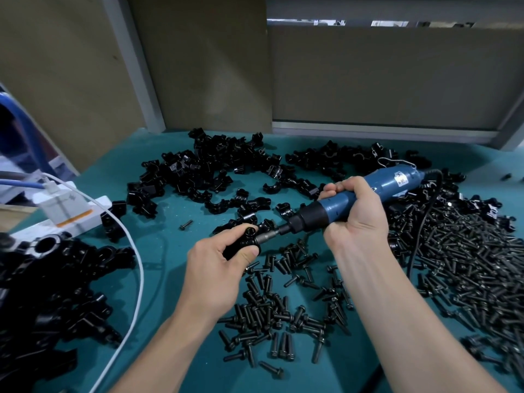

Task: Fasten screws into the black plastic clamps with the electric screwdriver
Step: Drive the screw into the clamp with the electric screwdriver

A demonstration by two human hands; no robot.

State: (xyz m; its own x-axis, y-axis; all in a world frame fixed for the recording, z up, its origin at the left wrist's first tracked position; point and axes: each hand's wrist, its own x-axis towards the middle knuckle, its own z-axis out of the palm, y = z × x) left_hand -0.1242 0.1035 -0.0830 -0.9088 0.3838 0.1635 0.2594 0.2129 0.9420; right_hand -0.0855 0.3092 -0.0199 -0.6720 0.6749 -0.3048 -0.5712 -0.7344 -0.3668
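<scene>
gripping a black clamp [246, 239] in your left hand [215, 268], fingers curled round it, you hold the electric screwdriver [368, 191] bit against its side. your right hand [354, 214] wraps the blue barrel. loose screws [467, 251] crowd the right, spare clamps [204, 171] behind, a white cable [138, 251] left, with bare teal mat [170, 268] between.

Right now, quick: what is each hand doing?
Left hand: closed around a black clamp.
Right hand: closed around the electric screwdriver.
</scene>
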